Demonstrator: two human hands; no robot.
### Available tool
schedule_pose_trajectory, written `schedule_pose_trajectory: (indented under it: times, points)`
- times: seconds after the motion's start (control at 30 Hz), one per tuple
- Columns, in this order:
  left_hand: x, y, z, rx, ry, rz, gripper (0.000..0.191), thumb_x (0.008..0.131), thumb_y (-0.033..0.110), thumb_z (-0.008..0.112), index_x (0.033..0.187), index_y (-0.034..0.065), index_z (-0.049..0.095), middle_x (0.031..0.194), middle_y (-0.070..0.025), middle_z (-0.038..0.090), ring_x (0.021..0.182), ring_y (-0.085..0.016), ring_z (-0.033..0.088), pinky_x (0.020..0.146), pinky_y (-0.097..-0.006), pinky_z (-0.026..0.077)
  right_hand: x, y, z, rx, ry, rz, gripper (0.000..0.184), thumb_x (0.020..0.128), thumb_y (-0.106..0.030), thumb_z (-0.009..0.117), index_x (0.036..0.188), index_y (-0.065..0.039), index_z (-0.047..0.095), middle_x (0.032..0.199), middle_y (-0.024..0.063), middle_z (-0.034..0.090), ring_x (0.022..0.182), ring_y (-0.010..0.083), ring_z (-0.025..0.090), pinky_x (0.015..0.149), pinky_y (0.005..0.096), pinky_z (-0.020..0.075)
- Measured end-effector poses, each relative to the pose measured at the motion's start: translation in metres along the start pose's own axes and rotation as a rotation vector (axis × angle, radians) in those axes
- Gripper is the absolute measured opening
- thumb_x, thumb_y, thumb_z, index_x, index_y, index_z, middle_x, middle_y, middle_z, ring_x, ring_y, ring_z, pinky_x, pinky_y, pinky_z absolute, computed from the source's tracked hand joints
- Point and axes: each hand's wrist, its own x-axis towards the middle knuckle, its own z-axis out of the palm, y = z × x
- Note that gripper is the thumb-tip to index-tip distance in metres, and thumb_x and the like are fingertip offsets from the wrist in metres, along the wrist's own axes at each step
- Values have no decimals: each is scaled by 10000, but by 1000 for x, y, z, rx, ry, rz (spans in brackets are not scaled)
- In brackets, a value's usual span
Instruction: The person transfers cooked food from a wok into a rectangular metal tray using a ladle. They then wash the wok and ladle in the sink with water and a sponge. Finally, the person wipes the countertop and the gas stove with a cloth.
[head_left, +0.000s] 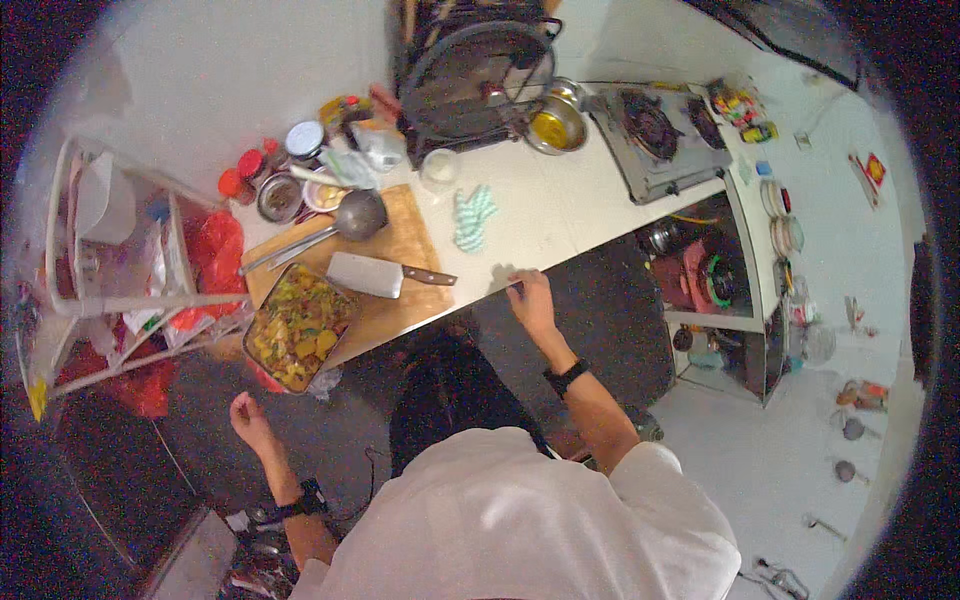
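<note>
My right hand (531, 294) hovers by the front edge of the white countertop (540, 202), fingers loosely bent and apart, with nothing seen in it. Low at the left, my left hand (251, 421) hangs over the floor, its fingers curled and too small to make out. The nearest thing to it is a rectangular tray of cooked food (300, 330), on the front left part of a wooden cutting board (412, 225). A cleaver (367, 274) lies flat on the board, its brown handle pointing right. Behind it rests a metal ladle (360, 215).
A striped cloth (474, 217) lies right of the board. Jars (304, 139) and a bowl (325, 196) crowd the back left. A large wok (480, 82) leans behind a metal pot of yellow liquid (556, 126). A gas stove (660, 142) stands right, a white rack (150, 304) left.
</note>
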Motion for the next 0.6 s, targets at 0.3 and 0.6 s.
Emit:
schedule_pose_trajectory:
  times: [0.3,0.6]
  points:
    - [-108,178,177,273,-433,470,134,981,126,651,1078,33,652,1092,-76,616,1033,-216,578,933,-344,455,-121,122,-114,-225,-197,501,338,745,-21,745,1048,-169,723,1056,106,706,1085,355,645,944,581,462]
    - [-346,227,415,155,-810,627,90,973,130,650,1011,49,655,1091,-93,603,1041,-229,566,908,-341,478,-253,309,-281,-163,-360,887,740,833,-191,777,1502,-314,485,1693,76,173,1513,457,180,1133,770,209]
